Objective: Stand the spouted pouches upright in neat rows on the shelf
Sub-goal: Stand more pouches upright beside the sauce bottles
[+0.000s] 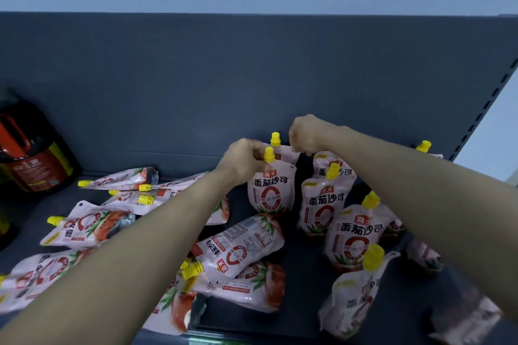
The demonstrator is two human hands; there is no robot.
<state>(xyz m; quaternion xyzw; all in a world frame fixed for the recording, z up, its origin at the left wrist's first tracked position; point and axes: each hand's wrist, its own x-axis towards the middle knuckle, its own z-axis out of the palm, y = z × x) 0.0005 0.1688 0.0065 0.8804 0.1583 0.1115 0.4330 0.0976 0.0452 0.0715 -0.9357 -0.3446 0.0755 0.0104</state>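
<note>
Pink spouted pouches with yellow caps cover the dark shelf [302,297]. My left hand [243,159] pinches the top of an upright pouch [271,190] beside its yellow cap. My right hand [305,134] grips the top corner of the upright pouch behind it [281,154]. Several more pouches stand upright to the right, among them one [322,202] and a nearer one [357,232]. At the left and in the middle several pouches lie flat, such as one [241,249] and another [89,225].
A dark jug with a red handle and label [30,148] stands at the far left of the shelf. The grey back panel [252,78] rises behind the pouches. A slotted upright [487,103] closes the right side. The shelf's front edge [213,337] runs below.
</note>
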